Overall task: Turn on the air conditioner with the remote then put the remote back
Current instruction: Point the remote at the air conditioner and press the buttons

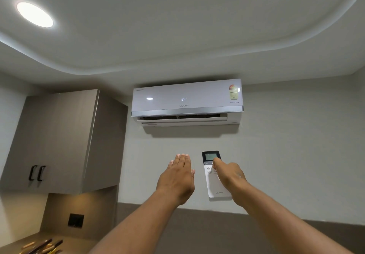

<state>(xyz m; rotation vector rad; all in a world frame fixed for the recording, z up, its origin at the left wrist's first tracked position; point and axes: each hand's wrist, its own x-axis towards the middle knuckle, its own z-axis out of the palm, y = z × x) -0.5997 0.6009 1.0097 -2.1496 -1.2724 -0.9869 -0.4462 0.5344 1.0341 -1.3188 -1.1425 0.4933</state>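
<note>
A white wall air conditioner (186,102) hangs high on the wall, its display reading 24 and its lower flap partly open. Below it, my right hand (229,173) grips a white remote (214,186) with a dark screen at the top. The remote points up at the unit and my thumb rests on its upper buttons. My left hand (178,176) is raised beside the remote, flat, palm away from me, fingers together and holding nothing. A small gap separates my left hand from the remote.
A grey-brown wall cabinet (59,141) with two black handles hangs to the left. Under it are a dark wall socket (75,220) and a counter with several wooden items (42,246). A round ceiling light (34,14) glows at upper left.
</note>
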